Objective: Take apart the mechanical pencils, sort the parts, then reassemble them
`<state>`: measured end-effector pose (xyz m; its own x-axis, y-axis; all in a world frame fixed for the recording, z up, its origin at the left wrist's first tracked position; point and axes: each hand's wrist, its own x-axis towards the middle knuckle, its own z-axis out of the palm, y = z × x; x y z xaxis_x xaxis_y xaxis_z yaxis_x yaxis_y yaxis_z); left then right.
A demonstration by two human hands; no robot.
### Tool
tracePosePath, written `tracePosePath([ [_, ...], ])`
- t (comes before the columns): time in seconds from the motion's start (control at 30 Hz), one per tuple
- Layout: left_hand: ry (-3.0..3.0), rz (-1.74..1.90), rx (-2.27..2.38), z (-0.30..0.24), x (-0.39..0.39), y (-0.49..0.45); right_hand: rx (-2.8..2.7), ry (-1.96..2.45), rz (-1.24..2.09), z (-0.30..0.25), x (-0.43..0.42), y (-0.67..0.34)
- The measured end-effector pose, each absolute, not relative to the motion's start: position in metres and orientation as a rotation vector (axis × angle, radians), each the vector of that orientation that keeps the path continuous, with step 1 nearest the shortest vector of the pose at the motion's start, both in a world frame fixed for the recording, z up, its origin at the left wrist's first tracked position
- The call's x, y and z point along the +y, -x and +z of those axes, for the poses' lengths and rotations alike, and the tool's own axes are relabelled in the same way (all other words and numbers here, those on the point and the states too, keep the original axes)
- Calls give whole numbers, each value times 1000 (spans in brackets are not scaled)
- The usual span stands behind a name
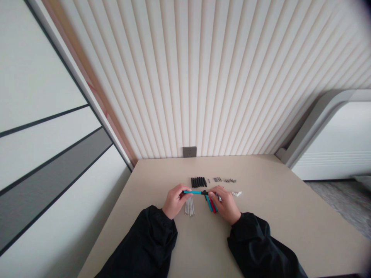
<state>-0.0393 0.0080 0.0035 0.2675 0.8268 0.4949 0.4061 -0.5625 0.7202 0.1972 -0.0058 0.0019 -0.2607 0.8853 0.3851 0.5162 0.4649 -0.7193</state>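
My left hand (174,200) is closed around the left end of a teal pen barrel (193,192), held level above the beige table (261,224). My right hand (225,202) pinches the barrel's right end, where a black grip piece (205,192) sits. Under my right hand lie more coloured barrels, teal and red (211,204). Thin silver refills (189,206) lie between my hands. Both arms wear black sleeves.
A row of black grip pieces (198,182) lies farther back, with small dark metal parts (225,180) to its right and small white parts (237,194) near my right hand. A wall socket (189,151) sits at the table's back edge. A white unit (333,143) stands at the right.
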Motion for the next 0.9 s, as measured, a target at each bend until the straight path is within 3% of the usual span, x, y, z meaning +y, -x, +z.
tracePosePath([
  [0.33,-2170,1260,1055,5,8,39,-2029,1166,484,7,-7,-196],
  [0.7,-1920,1306,1190,1,3,27,-2333,1035,-87,14,-8,-187],
  [0.8,-1852,1326,1170,0,1,22,-2351,1067,-41,16,-9,-181],
  [0.9,-1811,1348,1191,-1,3,25,-2165,1140,271,16,-5,-176],
])
